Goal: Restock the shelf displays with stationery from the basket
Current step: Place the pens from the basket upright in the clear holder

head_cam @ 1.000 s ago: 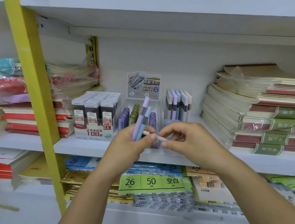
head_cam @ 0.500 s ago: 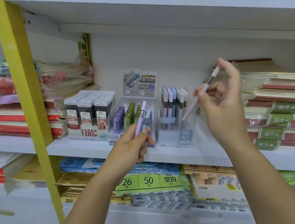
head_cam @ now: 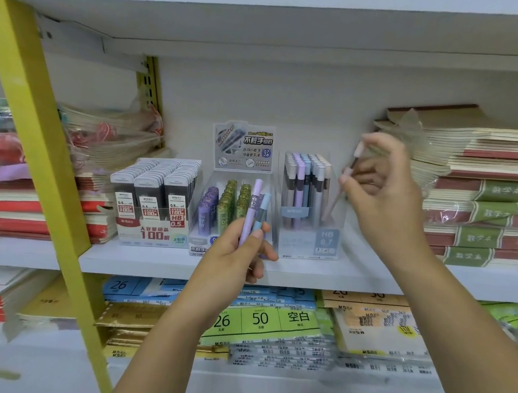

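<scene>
A: What crowds the shelf (head_cam: 153, 259)?

B: Lead boxes (head_cam: 154, 206) left of the clear pen box (head_cam: 305, 240), notebooks (head_cam: 482, 214) stacked at right, and a yellow post (head_cam: 38, 148) in front.

A: And the pens?

B: The left hand (head_cam: 231, 256) grips a purple pen (head_cam: 252, 208) and a blue pen (head_cam: 262, 212) upright. The right hand (head_cam: 384, 200) pinches a tilted pink pen (head_cam: 331, 206) at the pen box's right side.

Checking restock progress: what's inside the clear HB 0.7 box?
Upright purple, blue and grey pencils; the right hand holds a pink pencil slanting into the box. The label covers their lower ends.
</scene>
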